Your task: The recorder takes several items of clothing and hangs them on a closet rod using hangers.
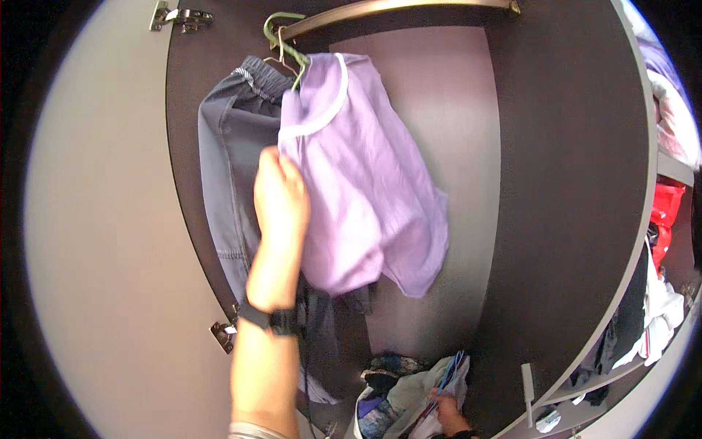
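Observation:
My left hand (pixel 282 192), with a dark watch on its wrist, is closed on the left edge of a lilac top (pixel 356 181) with a white neckline. The top hangs on a green hanger (pixel 299 55), hooked at the left end of a metal clothes rail (pixel 406 6). Left of it, grey trousers (pixel 225 159) with a drawstring waist hang behind my hand. At the bottom, my right hand (pixel 449 412) grips several thin blue hangers (pixel 452 373); its fingers are partly hidden. Below and beside it lie piled clothes (pixel 386 403).
A pale wardrobe door (pixel 104 230) stands open at the left on metal hinges (pixel 222 336). A dark side panel (pixel 570 181) bounds the right. Beyond it, shelves hold a red bag (pixel 666 206) and white clothing (pixel 658 315). Dark garments (pixel 334 335) hang below the top.

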### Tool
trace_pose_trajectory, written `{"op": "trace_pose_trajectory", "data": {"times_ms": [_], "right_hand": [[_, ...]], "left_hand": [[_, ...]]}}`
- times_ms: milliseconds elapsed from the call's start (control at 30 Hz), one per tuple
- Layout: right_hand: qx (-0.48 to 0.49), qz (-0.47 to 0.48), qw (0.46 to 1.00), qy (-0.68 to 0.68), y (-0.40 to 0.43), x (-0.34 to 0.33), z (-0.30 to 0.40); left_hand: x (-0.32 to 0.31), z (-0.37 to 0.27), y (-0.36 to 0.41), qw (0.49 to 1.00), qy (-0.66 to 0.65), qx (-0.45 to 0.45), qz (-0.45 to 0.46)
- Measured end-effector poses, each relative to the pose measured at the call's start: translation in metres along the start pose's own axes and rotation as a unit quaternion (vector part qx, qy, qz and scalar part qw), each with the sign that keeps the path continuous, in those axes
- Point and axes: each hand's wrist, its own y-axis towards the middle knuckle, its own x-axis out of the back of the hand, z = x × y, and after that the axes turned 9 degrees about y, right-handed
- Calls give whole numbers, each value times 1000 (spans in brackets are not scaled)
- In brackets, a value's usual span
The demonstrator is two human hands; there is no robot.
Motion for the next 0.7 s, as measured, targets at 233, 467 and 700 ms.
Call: {"op": "trace_pose_trajectory", "data": {"times_ms": [233,467,700], "right_hand": [[-24,-25,999,-22,-11,-9,-1],[-16,-38,999,-35,-35,-21,6],[58,86,993,-47,-67,-93,41]], "left_hand": [[-10,-22,124,978,200,21,58],[9,-24,149,929,341,-73,127],[65,-35,47,904,264,-309,-129]]}}
